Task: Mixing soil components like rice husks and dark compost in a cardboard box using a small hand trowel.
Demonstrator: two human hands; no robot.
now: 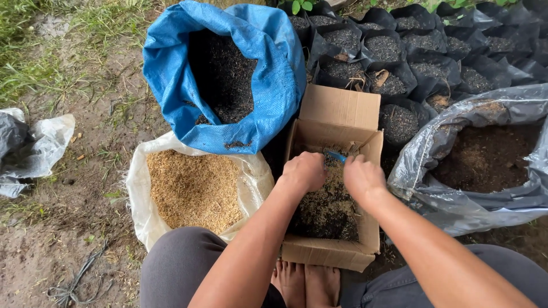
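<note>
Hands (334, 174) in soil box (337, 108) — blue sack (274, 85) behind.

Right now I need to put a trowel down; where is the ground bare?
Bare dirt lies left of the husk sack, below the crumpled plastic. It is crowded around the box: blue sack, grey bag, black pots.

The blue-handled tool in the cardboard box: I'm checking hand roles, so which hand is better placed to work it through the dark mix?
Probably the right hand: its fingers seem to meet the blue-handled tool at the far end of the cardboard box. The left hand is fisted just beside it over the dark mix.
</note>
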